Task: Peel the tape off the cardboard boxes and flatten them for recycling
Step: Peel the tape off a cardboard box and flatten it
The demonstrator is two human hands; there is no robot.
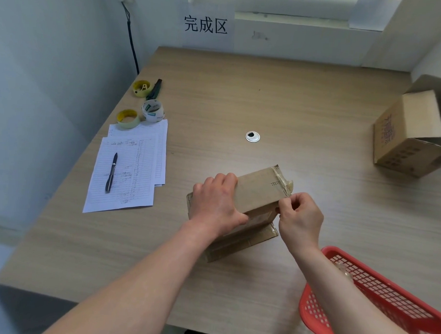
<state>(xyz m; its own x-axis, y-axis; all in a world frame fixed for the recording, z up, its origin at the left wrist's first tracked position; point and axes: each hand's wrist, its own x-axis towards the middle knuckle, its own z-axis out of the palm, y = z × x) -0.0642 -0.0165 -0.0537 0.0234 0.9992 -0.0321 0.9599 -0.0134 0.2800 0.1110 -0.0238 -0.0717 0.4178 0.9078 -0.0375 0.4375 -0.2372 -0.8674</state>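
Observation:
A small brown cardboard box (257,190) stands on the wooden table (242,97) near its front edge. My left hand (214,201) grips the box's left end, fingers curled over its top edge. My right hand (299,214) pinches a strip of clear tape (285,183) at the box's right end; the tape is partly lifted and crumpled near the top corner. A larger cardboard box (405,138) with an open flap sits at the right edge of the table.
A red plastic basket (375,292) sits at the front right with a wad of tape inside. At the left lie lined papers (129,168) with a pen (111,171), tape rolls (152,110), and a cutter (154,89). A cable grommet (252,136) is mid-table.

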